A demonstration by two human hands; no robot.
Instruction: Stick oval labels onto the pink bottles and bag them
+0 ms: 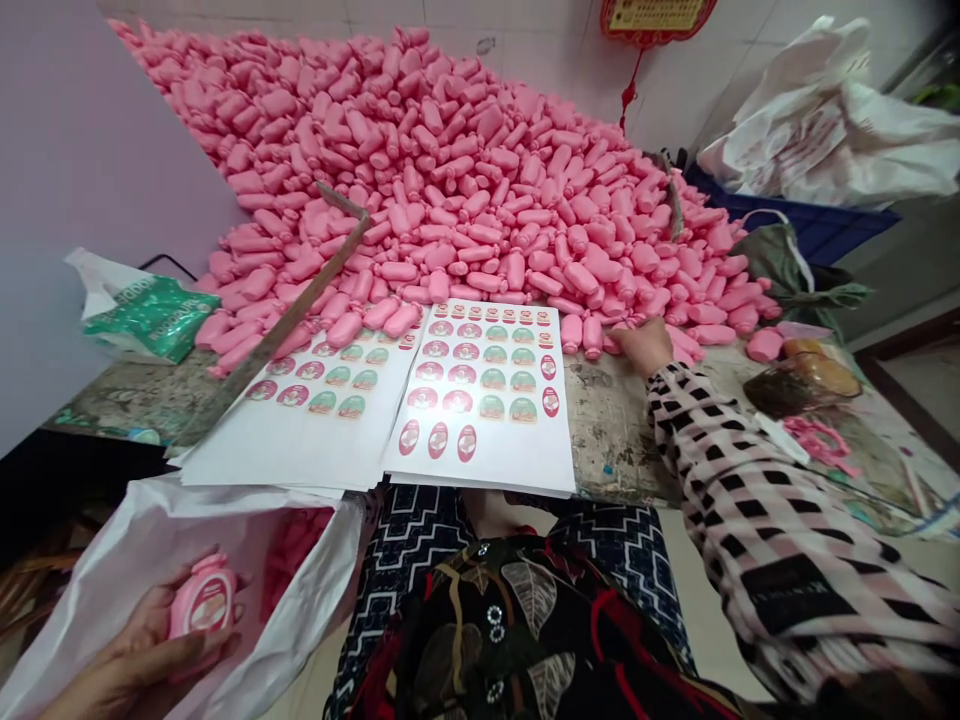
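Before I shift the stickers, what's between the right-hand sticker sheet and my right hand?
The head view shows two pink bottles there, and worn tabletop nearer you.

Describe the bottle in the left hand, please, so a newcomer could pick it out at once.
From the great heap of pink bottles, look down past the label sheets to the open white sack at lower left. At its mouth, the left hand holds one pink bottle. An oval, red-bordered label sets it apart from the plain bottles visible in the heap.
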